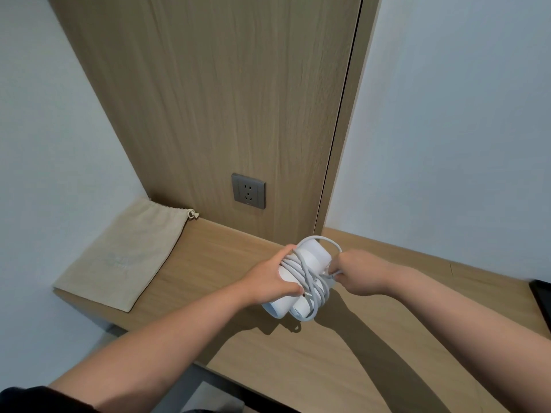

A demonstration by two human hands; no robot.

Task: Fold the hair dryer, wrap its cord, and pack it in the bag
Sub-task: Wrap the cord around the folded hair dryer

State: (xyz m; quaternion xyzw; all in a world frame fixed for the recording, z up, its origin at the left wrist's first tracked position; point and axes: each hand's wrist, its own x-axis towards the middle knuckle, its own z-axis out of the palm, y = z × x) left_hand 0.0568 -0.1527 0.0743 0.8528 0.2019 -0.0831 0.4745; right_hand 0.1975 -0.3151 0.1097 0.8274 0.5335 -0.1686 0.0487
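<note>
Left hand [268, 278] grips the hair dryer [313, 254], right hand [359, 272] pinches its cord [310, 283], bag [125, 257] apart at the shelf [402, 347] edge

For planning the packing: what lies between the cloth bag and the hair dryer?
Head view: from the bag, only bare wooden shelf, then the left hand gripping the hair dryer.

Light wood-grain desktop [208, 263] runs across the bottom, with a matching wood wall panel [238, 84] up at 12 o'clock. Grey square wall socket [248, 191] sits low on that panel. Pale blank wall [462, 114] at 2 o'clock, and a flat black thing [544, 296] clipped by the edge at 4 o'clock.
</note>
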